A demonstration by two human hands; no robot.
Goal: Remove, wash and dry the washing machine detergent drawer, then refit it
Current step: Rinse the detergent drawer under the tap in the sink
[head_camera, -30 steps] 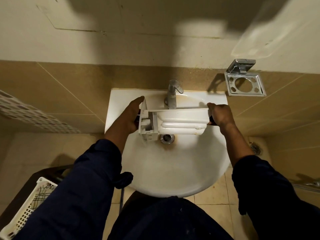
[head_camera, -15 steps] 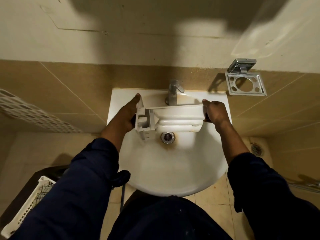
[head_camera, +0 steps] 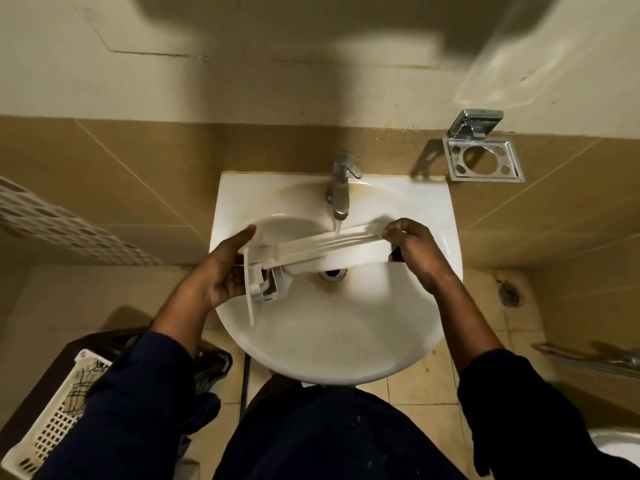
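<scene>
The white detergent drawer (head_camera: 318,249) stretches sideways across the white sink (head_camera: 332,341), tilted, with its front panel at the left end. Water runs from the chrome tap (head_camera: 340,188) onto the drawer's upper edge. My left hand (head_camera: 221,271) holds the panel end from the left, thumb stretched along the top. My right hand (head_camera: 412,247) grips the right end, fingers curled over it. The drawer hangs above the drain (head_camera: 333,273).
A chrome toothbrush holder (head_camera: 483,161) is fixed to the tiled wall at the upper right. A white laundry basket (head_camera: 52,427) stands at the lower left. A floor drain (head_camera: 510,294) lies to the right, with a chrome pipe (head_camera: 588,362) below it.
The drawer has turned over in my hands and dropped lower in the basin, front panel now pointing down-left. Water now runs from the tap onto it.
</scene>
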